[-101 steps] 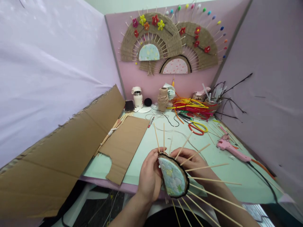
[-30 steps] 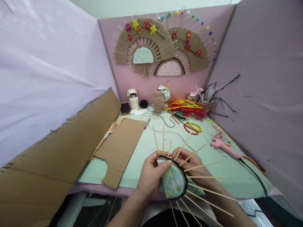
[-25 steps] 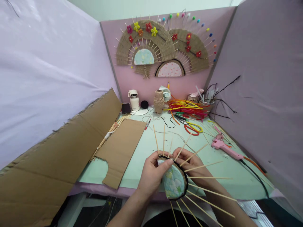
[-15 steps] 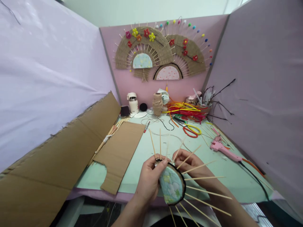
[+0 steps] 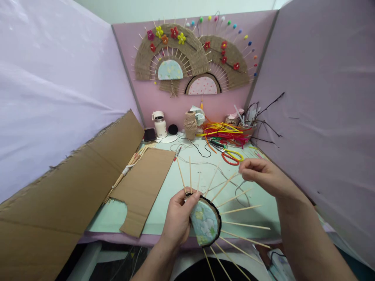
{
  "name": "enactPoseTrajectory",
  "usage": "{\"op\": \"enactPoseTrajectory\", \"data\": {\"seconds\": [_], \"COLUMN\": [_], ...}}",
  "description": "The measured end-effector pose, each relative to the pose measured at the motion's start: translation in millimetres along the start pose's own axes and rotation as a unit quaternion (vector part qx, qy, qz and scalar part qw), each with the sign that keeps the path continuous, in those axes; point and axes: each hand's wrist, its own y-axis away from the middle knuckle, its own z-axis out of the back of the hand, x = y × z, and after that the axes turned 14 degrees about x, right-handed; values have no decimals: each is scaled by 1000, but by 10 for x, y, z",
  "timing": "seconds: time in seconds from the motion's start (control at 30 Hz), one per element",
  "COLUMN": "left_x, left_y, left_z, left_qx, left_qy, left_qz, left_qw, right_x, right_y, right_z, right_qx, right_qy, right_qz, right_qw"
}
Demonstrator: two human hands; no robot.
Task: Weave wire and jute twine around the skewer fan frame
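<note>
Pulled away from the half-round piece [image 5: 207, 226] since earlier, the right hand [image 5: 262, 175] is now farther right. Flat cardboard [image 5: 150, 177] on the left nears the front edge of the table [image 5: 159, 208]; bare green surface follows. The left hand [image 5: 178, 218] grips the piece over that edge: blue floral face, black rim, fanned sticks [image 5: 246, 225]. Right fingertips are together, contents unclear.

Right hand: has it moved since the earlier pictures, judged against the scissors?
Yes. Against the scissors, the right hand has moved rightward and up the picture, leaving the rim of the half-round floral piece.
</note>
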Motion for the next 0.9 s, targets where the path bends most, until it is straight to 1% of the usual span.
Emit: {"op": "enactPoseTrajectory", "data": {"seconds": [0.1, 0.17, 0.27, 0.37, 0.47, 0.5, 0.6, 0.67, 0.73, 0.8, 0.9], "left_x": [5, 7, 12, 15, 12, 10, 6, 5, 4, -3, -24], "left_y": [-4, -8, -13, -11, -1, 3, 16, 28, 44, 64, 95], "left_z": [12, 21, 30, 25, 16, 17, 42, 83, 141, 212, 324], "left_qx": [-2, -1, -9, -26, -34, -36, -43, -38, -19, 11, 64], "left_qy": [-2, -5, -5, 5, 17, 19, 20, 21, 26, 32, 30], "left_qz": [6, 8, 7, 3, 3, 4, 0, 5, 14, 25, 48], "left_qw": [1000, 1000, 1000, 1000, 999, 999, 999, 999, 999, 999, 996], "right_x": [187, 300, 364, 247, 13, -67, -253, -307, -301, -250, -171], "right_y": [-91, -110, -59, 34, 119, 145, 227, 281, 324, 349, 355], "right_z": [-71, -117, -127, -86, -89, -112, -243, -357, -466, -556, -651], "right_qx": [-35, -54, -51, -34, -38, -31, 24, 70, 113, 161, 215], "right_qy": [-11, 3, 36, 46, 29, 23, 5, -7, -15, -13, 0], "right_qz": [42, 65, 74, 58, 18, 1, -53, -80, -98, -106, -94], "right_qw": [998, 996, 995, 997, 999, 999, 998, 994, 989, 981, 972]}}
